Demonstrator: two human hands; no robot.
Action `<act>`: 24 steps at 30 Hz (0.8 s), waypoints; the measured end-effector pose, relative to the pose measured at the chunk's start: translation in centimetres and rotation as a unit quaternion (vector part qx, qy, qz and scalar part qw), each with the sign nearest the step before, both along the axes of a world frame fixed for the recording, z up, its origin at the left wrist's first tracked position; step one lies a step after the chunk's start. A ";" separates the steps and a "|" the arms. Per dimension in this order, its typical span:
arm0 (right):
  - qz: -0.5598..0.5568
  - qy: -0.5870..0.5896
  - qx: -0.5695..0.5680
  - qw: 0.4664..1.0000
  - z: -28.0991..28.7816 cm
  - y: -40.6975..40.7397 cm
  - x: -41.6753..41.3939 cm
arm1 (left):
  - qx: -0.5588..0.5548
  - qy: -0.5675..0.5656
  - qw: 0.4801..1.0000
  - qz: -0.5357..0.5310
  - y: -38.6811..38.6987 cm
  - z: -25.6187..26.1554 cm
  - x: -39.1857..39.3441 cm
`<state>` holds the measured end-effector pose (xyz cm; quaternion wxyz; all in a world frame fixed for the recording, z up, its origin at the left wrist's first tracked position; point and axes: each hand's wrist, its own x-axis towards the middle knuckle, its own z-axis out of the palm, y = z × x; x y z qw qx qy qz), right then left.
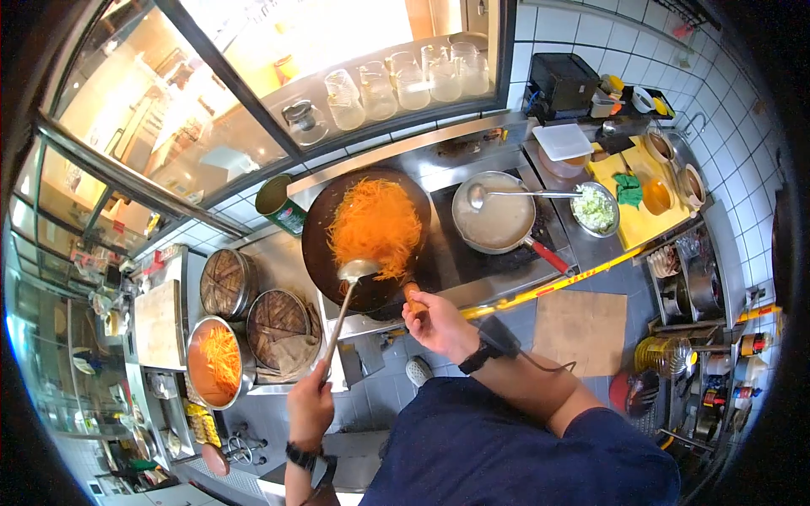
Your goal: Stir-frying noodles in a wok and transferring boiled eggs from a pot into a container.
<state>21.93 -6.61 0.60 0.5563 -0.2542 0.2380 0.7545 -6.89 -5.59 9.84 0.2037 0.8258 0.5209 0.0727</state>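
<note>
My left hand (309,405) is closed around the long handle of a metal ladle (359,271), whose bowl rests at the near edge of the shredded carrot (373,221). That carrot is heaped in a large dark wok (316,243) and looks partly blurred. The wok's wooden handle (415,296) is in the grip of my right hand (436,322). To the right of the wok, a light-coloured pan (493,221) with a red handle holds a pale liquid, and a second ladle (478,195) lies across it. Its handle reaches a bowl of chopped pale-green vegetable (593,209).
Left of the wok are a steel bowl of shredded carrot (218,364), round steamers (228,281) and a green tin (278,205). A yellow board (633,221) with bowls and a green cloth lies at the right. Glass jugs (380,88) line the window ledge. Cardboard (579,332) covers some floor.
</note>
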 end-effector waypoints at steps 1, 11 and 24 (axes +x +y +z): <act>-0.001 -0.001 -0.002 1.000 0.2 -0.1 -0.1 | 0.033 0.016 0.999 -0.006 -0.6 2.0 -0.4; -0.005 -0.008 -0.002 1.000 0.7 0.2 -0.4 | 0.077 0.193 0.976 -0.058 2.9 3.2 0.1; -0.013 -0.005 -0.003 1.000 1.1 0.2 -0.4 | -0.009 0.168 0.985 -0.043 2.0 7.7 -0.2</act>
